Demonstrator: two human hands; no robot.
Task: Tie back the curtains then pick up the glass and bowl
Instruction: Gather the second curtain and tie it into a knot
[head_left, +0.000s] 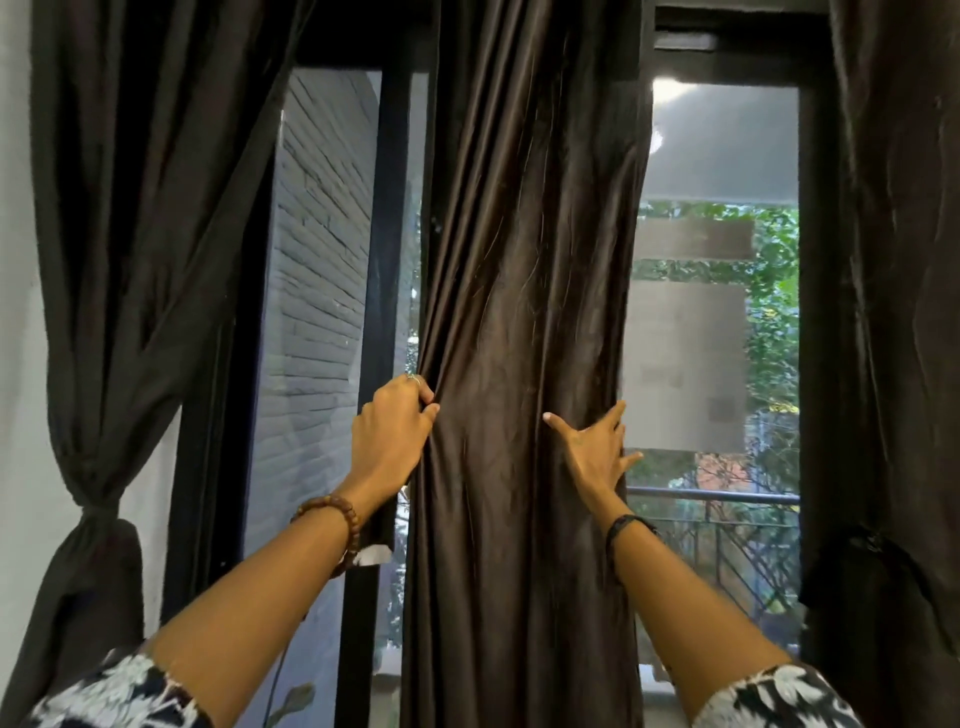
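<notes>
Head view: the left hand (392, 436) pinches the middle curtain's (524, 312) left edge; the right hand (597, 452), fingers spread, cups its right edge. Draw both edges together evenly before tying. Glass and bowl are unseen

The middle curtain (524, 312), dark brown and glossy, hangs loose, bunched between the grips at its two edges. The left curtain (130, 234) is cinched well left of them; the right curtain (893, 312) hangs beyond.
</notes>
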